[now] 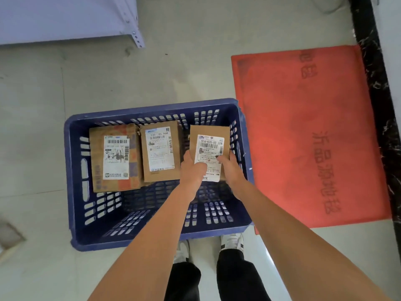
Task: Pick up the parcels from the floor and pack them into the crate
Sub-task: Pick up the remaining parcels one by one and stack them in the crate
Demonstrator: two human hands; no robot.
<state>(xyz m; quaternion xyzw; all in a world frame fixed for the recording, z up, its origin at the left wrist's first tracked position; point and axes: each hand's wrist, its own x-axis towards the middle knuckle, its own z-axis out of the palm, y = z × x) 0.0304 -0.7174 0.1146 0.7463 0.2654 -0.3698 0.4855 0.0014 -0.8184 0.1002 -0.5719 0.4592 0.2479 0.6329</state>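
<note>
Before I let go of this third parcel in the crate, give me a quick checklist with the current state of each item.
1. Both hands grip the third parcel: left hand, right hand: ok.
2. Parcel is inside the blue crate, at the right end of the row: ok.
3. Gap to the middle parcel shows, no overlap: ok.
4. Left parcel and middle parcel lie flat: ok.
5. Third parcel resting on the crate floor: cannot tell.
6. More parcels left on the floor: cannot tell.
</note>
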